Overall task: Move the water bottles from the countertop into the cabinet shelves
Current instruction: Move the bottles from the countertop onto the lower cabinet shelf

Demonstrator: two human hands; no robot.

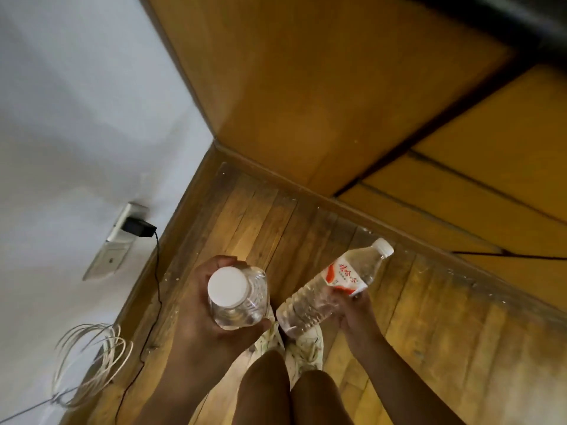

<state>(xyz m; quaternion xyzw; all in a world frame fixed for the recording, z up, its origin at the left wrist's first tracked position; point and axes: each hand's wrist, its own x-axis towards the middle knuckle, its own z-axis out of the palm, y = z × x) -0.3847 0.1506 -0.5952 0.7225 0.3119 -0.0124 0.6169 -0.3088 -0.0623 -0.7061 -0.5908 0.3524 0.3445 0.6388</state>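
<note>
Left hand (pixel 199 305), fingers curled round an upright clear bottle (pixel 237 299) with its white cap toward me, held it above the wooden floor (pixel 429 317). Right hand (pixel 352 308) gripped a second, labelled bottle (pixel 328 286) at mid-body, tilted with its cap pointing away to the right. Both bottles were thus carried, neither shelved; the orange-brown cabinet (pixel 306 87) stood ahead. Risk, as I judged it: the tilted bottle's smooth ribbed wall could have slid through my grip, and with both hands occupied I had none free for a door.
</note>
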